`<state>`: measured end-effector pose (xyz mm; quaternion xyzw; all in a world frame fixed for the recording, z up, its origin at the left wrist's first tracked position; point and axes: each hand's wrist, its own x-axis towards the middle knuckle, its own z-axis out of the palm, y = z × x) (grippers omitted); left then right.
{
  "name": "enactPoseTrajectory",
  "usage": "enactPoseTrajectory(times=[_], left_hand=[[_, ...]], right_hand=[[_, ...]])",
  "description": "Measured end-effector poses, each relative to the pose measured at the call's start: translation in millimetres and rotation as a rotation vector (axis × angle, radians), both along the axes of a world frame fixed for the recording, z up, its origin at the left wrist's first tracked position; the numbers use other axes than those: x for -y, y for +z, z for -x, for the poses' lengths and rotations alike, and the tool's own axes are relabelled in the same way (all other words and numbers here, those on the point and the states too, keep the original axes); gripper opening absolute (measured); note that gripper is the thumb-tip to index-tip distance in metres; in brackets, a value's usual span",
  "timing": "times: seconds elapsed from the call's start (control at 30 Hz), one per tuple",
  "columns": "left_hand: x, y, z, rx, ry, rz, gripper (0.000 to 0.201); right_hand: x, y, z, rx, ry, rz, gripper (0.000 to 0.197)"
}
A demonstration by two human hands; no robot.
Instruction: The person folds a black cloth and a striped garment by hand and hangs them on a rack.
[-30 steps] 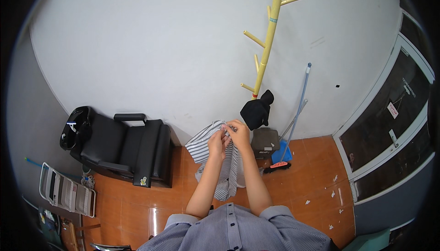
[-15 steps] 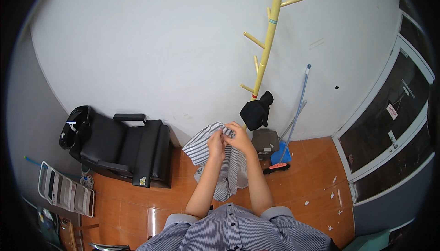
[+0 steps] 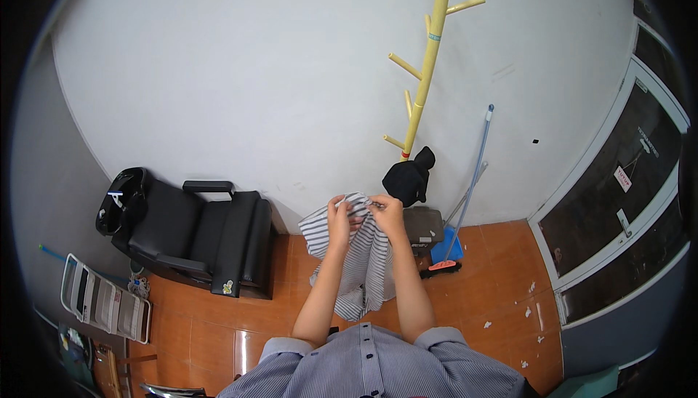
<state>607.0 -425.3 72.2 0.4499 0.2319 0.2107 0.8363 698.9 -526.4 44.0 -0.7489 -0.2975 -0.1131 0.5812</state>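
Note:
A grey-and-white striped cloth, possibly a garment, hangs down in loose folds in front of me. My left hand grips its upper edge, fingers bent around the fabric. Just to the right, my right hand pinches the same edge between thumb and fingers. A short stretch of cloth spans the gap between both hands. Its wider stripes flare out to the left of my left hand, while the lower part drops between my forearms. Whether the bottom touches the floor I cannot tell.
A black salon wash chair with a basin stands at left, near a folded step stool. Ahead rises a yellow coat stand with a black cap-like item low on it. A grey bin, broom and blue dustpan are right.
My hands have moved apart, the right one shifting rightward and the left slightly leftward. The cloth's top edge is now spread between them instead of bunched together.

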Motion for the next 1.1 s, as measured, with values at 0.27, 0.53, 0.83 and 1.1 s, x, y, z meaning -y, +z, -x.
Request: enactPoseTrajectory(times=[0.27,0.53,0.83,1.1], left_hand=[[-88,-41,-20,-0.145,-0.340,-1.148,0.038],[-126,-17,-30,-0.433,-0.786,-1.760,0.069],[-178,112,-53,-0.095,-0.319,-2.130,0.021],[-165,270,-55,0.040,0.111,-2.267,0.012]], right_hand=[[43,65,-42,-0.077,0.323,-0.159,0.019],[98,132,-68,-0.012,0.264,-0.100,0.020],[136,128,-114,-0.083,-0.074,-0.206,0.011],[142,233,-149,0.195,-0.230,-0.223,0.030]])
